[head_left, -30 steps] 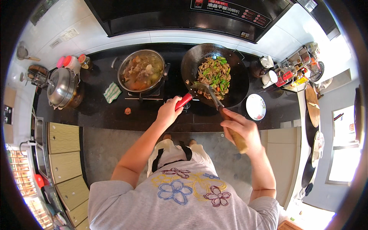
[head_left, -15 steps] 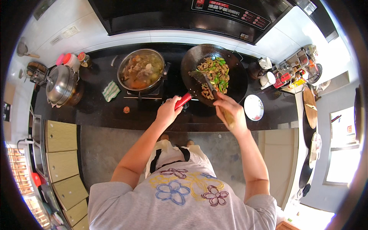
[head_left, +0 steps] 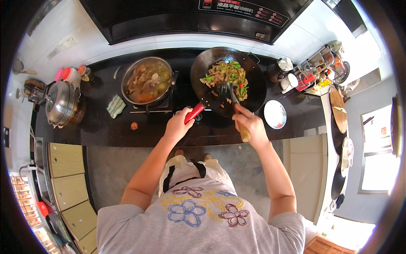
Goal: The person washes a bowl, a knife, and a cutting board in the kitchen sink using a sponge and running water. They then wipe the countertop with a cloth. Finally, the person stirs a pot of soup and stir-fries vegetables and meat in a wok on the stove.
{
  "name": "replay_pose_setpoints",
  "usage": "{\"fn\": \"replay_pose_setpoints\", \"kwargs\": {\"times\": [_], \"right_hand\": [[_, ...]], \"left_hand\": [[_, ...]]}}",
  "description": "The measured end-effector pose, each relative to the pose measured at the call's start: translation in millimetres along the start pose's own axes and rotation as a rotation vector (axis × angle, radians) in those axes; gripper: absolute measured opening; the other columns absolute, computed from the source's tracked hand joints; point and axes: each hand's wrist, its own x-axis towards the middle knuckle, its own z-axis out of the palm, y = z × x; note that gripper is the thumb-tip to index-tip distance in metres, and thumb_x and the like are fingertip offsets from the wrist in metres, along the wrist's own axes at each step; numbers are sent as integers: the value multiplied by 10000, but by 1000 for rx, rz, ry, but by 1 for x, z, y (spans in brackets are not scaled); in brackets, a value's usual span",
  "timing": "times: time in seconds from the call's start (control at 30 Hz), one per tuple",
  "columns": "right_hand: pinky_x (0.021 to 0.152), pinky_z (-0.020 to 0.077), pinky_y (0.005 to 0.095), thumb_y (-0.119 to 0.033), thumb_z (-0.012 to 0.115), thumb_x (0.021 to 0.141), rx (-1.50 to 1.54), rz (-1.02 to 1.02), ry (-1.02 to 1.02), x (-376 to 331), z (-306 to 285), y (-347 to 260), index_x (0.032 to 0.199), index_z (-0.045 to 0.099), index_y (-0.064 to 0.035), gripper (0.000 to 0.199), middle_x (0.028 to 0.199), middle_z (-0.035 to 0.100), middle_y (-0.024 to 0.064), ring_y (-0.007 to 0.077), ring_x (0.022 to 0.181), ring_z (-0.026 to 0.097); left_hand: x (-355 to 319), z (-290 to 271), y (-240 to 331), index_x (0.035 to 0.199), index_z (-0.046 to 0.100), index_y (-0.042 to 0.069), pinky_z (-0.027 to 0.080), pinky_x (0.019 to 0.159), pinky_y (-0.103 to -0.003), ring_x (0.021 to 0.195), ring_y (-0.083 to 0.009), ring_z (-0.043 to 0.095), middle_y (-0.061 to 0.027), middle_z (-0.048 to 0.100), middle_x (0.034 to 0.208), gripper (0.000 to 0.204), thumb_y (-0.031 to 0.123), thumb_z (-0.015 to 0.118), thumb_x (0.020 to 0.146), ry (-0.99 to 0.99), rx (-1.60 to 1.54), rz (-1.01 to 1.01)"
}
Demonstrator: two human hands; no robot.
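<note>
Left hand: While the pan sits on the right burner, the left hand (head_left: 178,125) is clenched round the red handle (head_left: 194,113) of the wide black wok (head_left: 228,80), bracing it from the near-left side.
Right hand: the right hand (head_left: 249,124) grips the pale wooden handle (head_left: 244,134) of a dark metal spatula (head_left: 230,94), fingers wrapped tight, the shaft running away from the body.
Spatula tip: the blade is down among the food, right of the wok's centre; how deep it digs I cannot tell.
Wok contents: a stir-fry of brown strips and green pepper pieces (head_left: 225,76) is heaped toward the far side, leaving bare black metal on the near-left slope.
Doing it well: my read is that the left grip should stay firm and level so the pan does not slide on the hob, while the blade scrapes along the metal and turns the heap from underneath, working toward that bare slope, not toward the rim.
Left burner: a steel pot of brothy stew (head_left: 147,80) stands just left of the wok, uncovered.
Counter, near: a small white plate (head_left: 275,114) lies right of the wok; a green-and-white striped cloth (head_left: 115,106) lies left of the pot.
Further out: a lidded steel steamer pot (head_left: 60,103) sits well to the left, and jars and bottles (head_left: 313,76) crowd the far-right corner.
</note>
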Motion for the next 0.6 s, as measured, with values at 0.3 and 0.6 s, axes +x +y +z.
{"fn": "replay_pose_setpoints", "kwargs": {"times": [0.3,0.6], "right_hand": [[640,529,274,-82,695,811,43,477,383,45,-81,29,886,721,-22,99,742,719,106,150,689,703],[779,633,369,-80,646,910,1012,850,726,17,6,151,966,662,33,128,961,649,126,230,795,672]], "left_hand": [[-2,-6,-6,1202,543,116,509,787,-437,934,-373,640,-165,658,1042,394,230,699,859,12,10,-14],[2,4,-8,1193,539,138,528,747,-429,881,-356,648,-156,639,990,401,230,710,842,36,25,45]]}}
